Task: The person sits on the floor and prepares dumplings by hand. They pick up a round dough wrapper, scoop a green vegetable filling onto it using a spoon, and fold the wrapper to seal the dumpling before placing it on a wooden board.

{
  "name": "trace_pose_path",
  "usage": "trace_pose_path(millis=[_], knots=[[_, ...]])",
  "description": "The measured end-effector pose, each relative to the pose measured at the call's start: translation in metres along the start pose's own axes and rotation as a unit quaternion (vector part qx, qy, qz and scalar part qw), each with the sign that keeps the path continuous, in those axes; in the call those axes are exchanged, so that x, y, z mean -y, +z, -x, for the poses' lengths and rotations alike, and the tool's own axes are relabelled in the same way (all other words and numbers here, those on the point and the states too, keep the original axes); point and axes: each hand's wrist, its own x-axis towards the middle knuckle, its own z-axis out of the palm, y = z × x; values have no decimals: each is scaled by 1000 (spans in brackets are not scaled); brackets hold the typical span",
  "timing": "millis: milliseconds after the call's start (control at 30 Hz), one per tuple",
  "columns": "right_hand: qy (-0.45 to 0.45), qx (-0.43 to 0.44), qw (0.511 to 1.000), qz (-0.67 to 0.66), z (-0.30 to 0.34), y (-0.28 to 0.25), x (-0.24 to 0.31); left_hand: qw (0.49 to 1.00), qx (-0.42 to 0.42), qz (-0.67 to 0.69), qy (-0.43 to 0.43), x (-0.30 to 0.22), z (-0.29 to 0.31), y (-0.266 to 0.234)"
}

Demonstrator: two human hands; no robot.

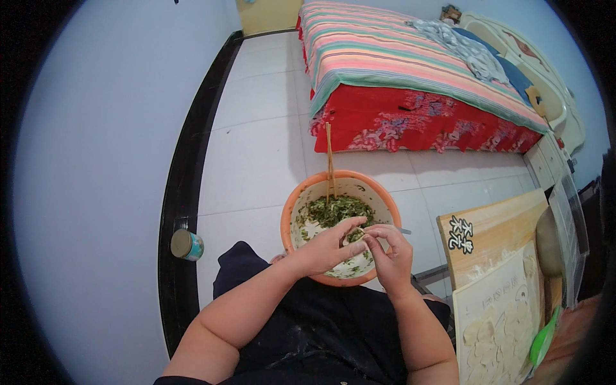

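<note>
Between my two hands is a dumpling wrapper [355, 237] with chopped green filling showing in its middle. My left hand [333, 246] cups it from the left, thumb and fingers around its edge. My right hand [389, 249] pinches the wrapper's right edge between thumb and forefinger. Both hands are above an orange-rimmed bowl [288, 224], white inside. Chopped green filling [338, 210] lies in the bowl, with bits stuck to its wall. A pair of chopsticks [330, 154] stands upright in the filling, leaning on the far rim.
At right, a wooden board [494, 224] carries a pale sheet with several round wrappers [481, 333]. A green-handled tool [544, 340] lies at its edge. A lidded jar [187, 244] stands by the left wall. A bed with a striped cover [385, 51] is beyond the bowl.
</note>
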Motion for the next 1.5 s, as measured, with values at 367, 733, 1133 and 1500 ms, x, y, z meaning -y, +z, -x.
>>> trace_pose_path(millis=[367, 733, 1133, 1500], knots=[[-103, -20, 994, -3, -5, -9, 13, 988, -16, 130, 77, -8, 2, -2], [-3, -28, 996, -81, 0, -8, 10, 981, -30, 179, 68, -7, 6, -5], [8, -15, 999, -30, -3, -15, 13, 982, -40, 169, 72, -8, 5, -1], [-82, -17, 994, 69, -4, -18, 8, 987, -32, 151, 52, -12, 8, -2]])
